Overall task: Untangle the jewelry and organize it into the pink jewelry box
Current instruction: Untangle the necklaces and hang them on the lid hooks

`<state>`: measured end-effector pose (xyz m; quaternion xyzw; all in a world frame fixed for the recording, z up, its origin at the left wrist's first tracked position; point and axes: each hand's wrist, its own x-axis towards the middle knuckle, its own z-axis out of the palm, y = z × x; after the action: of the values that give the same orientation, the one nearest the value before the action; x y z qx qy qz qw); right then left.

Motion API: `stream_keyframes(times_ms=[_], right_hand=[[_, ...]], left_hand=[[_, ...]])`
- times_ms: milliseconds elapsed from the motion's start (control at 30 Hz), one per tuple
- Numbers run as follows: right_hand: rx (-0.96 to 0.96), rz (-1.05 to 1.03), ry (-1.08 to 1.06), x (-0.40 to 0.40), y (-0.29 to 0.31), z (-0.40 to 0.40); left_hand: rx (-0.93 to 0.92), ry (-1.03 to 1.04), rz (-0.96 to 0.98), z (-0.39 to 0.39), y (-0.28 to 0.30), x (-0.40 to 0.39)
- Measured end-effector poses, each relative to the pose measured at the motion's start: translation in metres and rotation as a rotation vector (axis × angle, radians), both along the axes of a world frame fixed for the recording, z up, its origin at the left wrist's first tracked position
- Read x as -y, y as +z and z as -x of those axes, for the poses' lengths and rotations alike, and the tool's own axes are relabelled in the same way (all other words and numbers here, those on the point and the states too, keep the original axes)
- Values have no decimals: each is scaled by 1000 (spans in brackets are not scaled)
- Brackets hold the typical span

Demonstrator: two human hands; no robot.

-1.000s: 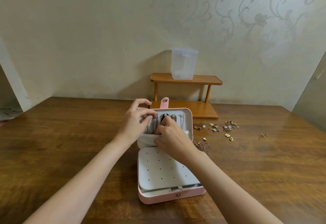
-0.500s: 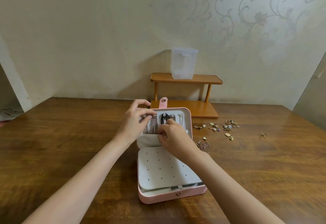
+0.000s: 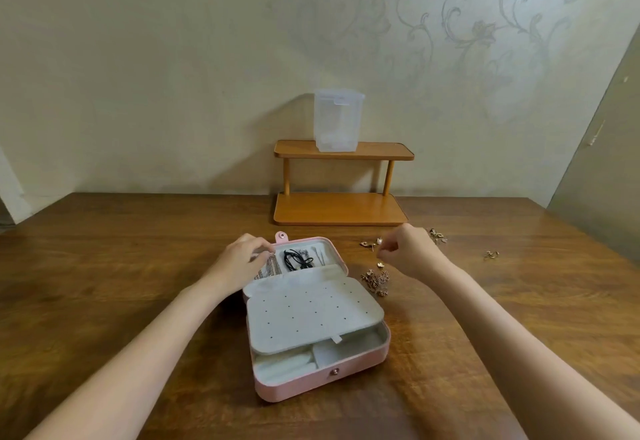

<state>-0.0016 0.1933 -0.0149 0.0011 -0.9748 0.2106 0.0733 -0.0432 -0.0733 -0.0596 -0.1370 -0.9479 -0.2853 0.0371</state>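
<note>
Pink jewelry box (image 3: 349,375), no readable writing

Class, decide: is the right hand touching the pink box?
Apart. The head view shows bare table between the right hand and the pink box; the hand is over the loose jewelry beside it.

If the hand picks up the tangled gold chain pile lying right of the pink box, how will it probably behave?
The tangled chain pile looks like thin, loose links, so it would probably hang limp and trail strands. It seems light, since the clump is small and fine. Pushed across the wooden table, it would likely drag and spread, not roll.
</note>
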Motion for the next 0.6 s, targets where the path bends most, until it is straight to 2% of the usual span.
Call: stream_keyframes(times_ms=[133,233,433,500,600], right_hand=[[163,-70,45,-3,-12,-4],[277,-98,76,-3,-19,-5],[314,-131,60,-12,-12,-14],[312,-54,38,-20,-4,-17],[248,231,-26,-34,14,-21]], left_hand=[[-23,-19,53,-2,7,-4],[-128,-17,25,-6,18,-11],[-235,-187,-47,-19,46,-45],[-227,-236,-89,-26,54,-62],[-158,-281,-140,-35,63,-90]])
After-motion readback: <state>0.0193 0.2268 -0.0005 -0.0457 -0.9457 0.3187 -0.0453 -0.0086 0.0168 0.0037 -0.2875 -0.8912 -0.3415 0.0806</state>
